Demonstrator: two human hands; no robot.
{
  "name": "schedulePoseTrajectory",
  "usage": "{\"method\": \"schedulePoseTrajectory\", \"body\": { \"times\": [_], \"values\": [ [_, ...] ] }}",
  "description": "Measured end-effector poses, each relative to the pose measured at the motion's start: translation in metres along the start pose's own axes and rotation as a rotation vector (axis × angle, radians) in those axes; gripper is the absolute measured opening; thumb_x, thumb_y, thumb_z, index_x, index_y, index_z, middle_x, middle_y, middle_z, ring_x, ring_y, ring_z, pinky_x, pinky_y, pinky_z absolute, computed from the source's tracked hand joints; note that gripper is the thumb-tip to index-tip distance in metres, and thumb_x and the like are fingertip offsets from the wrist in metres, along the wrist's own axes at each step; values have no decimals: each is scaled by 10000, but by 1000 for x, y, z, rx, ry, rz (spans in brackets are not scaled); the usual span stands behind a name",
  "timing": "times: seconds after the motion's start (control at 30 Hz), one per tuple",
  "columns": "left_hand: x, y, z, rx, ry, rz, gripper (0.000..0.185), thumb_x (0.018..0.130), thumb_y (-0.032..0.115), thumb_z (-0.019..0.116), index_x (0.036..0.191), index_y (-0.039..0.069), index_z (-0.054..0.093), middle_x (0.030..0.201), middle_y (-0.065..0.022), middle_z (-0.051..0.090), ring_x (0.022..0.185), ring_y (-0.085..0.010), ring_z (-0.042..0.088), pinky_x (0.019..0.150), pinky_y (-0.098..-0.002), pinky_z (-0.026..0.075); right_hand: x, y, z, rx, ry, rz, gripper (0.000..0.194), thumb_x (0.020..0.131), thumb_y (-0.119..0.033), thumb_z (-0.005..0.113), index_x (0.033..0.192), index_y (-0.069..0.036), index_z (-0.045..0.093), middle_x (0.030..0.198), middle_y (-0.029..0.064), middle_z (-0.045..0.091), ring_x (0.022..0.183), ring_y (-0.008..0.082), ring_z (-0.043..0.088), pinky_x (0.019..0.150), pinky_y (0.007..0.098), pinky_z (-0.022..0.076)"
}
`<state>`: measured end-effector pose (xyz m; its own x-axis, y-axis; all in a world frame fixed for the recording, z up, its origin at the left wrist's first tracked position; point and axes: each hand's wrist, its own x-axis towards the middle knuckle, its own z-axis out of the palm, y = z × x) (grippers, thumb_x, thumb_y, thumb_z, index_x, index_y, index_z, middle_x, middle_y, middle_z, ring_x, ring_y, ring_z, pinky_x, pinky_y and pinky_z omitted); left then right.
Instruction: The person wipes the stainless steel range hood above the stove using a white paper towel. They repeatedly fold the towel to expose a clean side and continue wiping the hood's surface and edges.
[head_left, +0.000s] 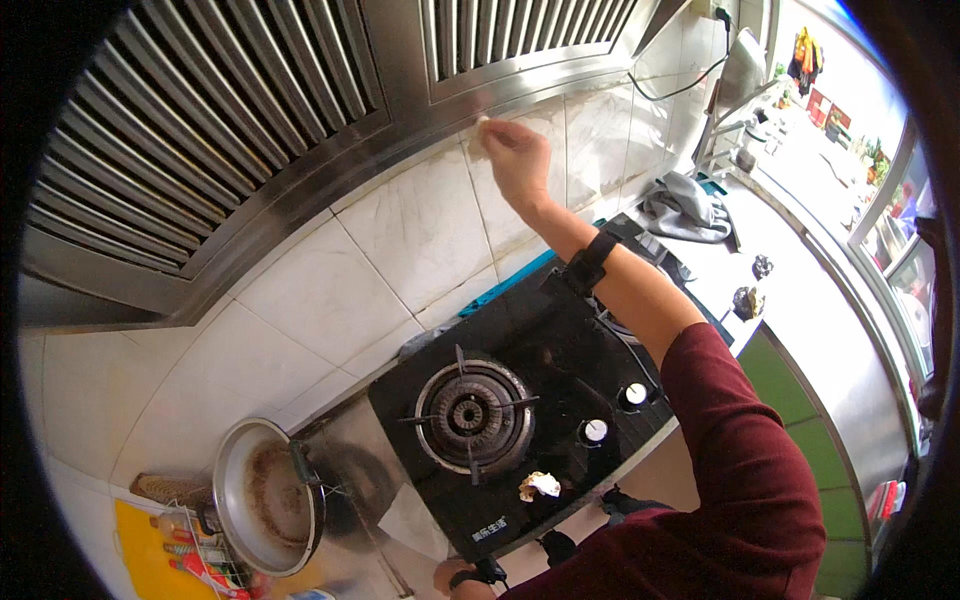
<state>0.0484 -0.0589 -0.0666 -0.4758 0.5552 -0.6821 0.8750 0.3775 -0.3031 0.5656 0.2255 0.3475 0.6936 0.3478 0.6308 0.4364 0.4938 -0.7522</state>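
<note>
My right hand (519, 154) reaches up to the wall tiles (420, 217), just under the lower edge of the steel range hood (409, 124). Its fingers are pinched around a small pale wipe (480, 129), mostly hidden by the hand. Below the arm is a black glass gas stove (547, 360) with a round burner (470, 412) and two white-topped knobs. A crumpled, stained tissue (539, 487) lies on the stove near its front edge. My left hand (450, 576) is low in the picture beside the stove's front left corner, its fingers largely hidden.
A steel wok (264, 495) stands left of the stove, beside a wire rack of bottles (199, 547). A white sheet (415, 521) lies against the stove's left side. Grey cloth (686, 206) and crumpled wads (748, 302) lie on the right counter. Blue material (510, 283) runs behind the stove.
</note>
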Motion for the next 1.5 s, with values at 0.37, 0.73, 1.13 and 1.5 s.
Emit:
{"method": "schedulePoseTrajectory", "body": {
  "times": [0.37,0.73,1.13,1.5],
  "values": [
    [-4,4,-1,-7,12,-12,492,595,472,815,978,177,725,1069,-64,674,969,-236,649,755,-433,526,38,-2,-33,74,231,-20,142,828,-71,638,931,18,681,827,74,691,751,115,633,682,238,500],
    [-7,8,-8,-13,32,-40,490,592,474,816,969,174,726,1045,-63,682,939,-240,661,728,-430,534,-16,-12,9,160,-160,57,143,842,-67,651,936,39,669,838,72,686,772,108,626,683,245,495],
    [-39,10,-26,-32,118,-79,488,589,476,817,960,172,727,1019,-63,691,906,-244,673,699,-427,542,-22,-14,-70,802,-535,639,136,938,-33,488,1066,-24,531,998,67,577,947,180,581,864,316,474],
    [-51,-4,-34,-123,90,-105,432,614,425,820,953,175,726,1009,-43,697,909,-241,678,705,-408,552,-70,-39,-121,932,-632,674,167,930,-7,488,1077,-62,544,1003,65,588,925,170,581,832,299,474]
  ]
}}
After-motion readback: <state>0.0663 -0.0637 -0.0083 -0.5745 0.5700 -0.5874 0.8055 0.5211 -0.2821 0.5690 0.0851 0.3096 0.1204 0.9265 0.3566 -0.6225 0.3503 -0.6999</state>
